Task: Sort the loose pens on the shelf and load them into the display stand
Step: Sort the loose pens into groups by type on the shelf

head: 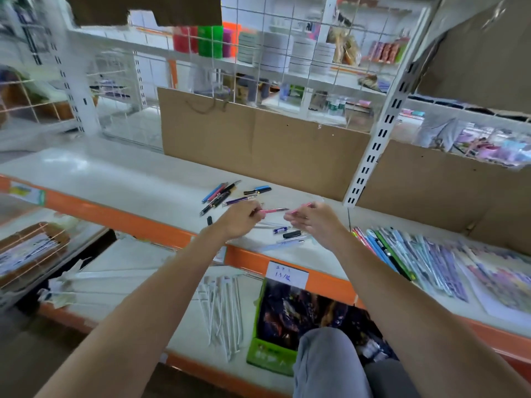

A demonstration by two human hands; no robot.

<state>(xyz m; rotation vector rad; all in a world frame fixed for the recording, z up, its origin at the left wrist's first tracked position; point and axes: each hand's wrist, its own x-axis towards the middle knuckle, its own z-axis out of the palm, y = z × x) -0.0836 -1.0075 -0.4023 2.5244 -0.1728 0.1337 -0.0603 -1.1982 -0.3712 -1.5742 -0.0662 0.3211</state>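
Observation:
My left hand [238, 219] is closed on a pink pen body [274, 210] whose metal tip points right. Facing it, my right hand [314, 218] grips a pink pen cap [300, 208]; the two pieces sit a short gap apart above the white shelf [115, 179]. A cluster of loose pens [221, 193], blue, pink, black and purple, lies on the shelf just behind my left hand. A black and blue pen [258, 190] lies to their right. More pens and a black cap [288, 234] rest below my hands near the shelf edge. No display stand is visible.
Cardboard panels [258, 139] stand at the back of the shelf. Packaged pens and sticker sheets [416, 257] cover the shelf at right. An orange shelf edge [120, 216] carries a price label [286, 274]. Below sit white hooks [224, 311] and a green box [275, 326].

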